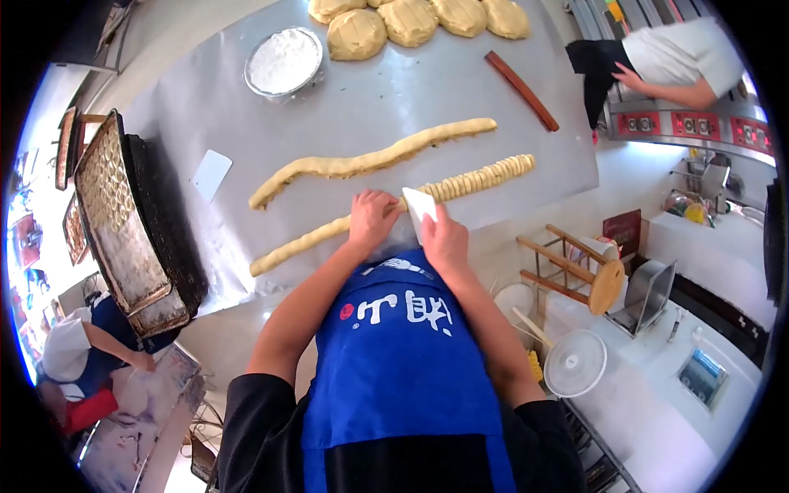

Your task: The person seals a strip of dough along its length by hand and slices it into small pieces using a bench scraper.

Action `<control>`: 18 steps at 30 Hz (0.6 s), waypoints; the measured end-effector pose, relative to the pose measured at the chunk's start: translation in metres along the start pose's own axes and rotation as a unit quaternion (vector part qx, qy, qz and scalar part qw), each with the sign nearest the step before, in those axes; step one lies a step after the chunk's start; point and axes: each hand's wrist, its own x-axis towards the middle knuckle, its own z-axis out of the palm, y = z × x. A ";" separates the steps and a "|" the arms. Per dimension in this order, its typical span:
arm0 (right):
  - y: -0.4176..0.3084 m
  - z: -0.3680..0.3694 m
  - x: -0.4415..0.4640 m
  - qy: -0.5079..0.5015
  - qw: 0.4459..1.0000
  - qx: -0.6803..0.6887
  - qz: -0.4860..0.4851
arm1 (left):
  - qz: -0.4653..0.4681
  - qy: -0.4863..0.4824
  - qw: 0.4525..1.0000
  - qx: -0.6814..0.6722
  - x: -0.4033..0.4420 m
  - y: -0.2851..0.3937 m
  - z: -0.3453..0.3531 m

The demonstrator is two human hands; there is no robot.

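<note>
Your left hand [372, 220] covers the dough rope [302, 244] on the worktop [362, 103], likely steadying it, its grip unclear, while your right hand [445, 241] pinches the white scraper [418, 205] crosswise, apparently for even slicing.

Bakery kitchen, pretty clearly commercial. Big metal tabletop [197, 99] loaded with dough ropes [374, 158], fat dough lumps [357, 34], bowl [282, 94] of white powder [284, 61]. Dark-edged baking tray [136, 275] off left, dotted with small pale rounds [113, 189]. Proper crew too: blue logo apron [394, 374] up front, aproned co-worker [686, 57] upper right, another person [70, 349] lower left. Plus steel equipment with red control panels [694, 125] along right side.
</note>
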 end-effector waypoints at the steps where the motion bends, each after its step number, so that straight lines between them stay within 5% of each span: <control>1: -0.007 0.005 -0.001 -0.014 0.999 -0.028 -0.024 | 0.008 0.006 1.000 0.001 -0.001 -0.001 0.000; 9: -0.020 0.032 -0.008 -0.011 0.980 -0.153 -0.124 | -0.004 -0.013 0.999 0.030 0.001 -0.001 0.001; 18: -0.019 0.020 0.003 -0.100 0.989 -0.106 -0.036 | -0.014 0.008 1.000 0.003 -0.001 0.000 0.001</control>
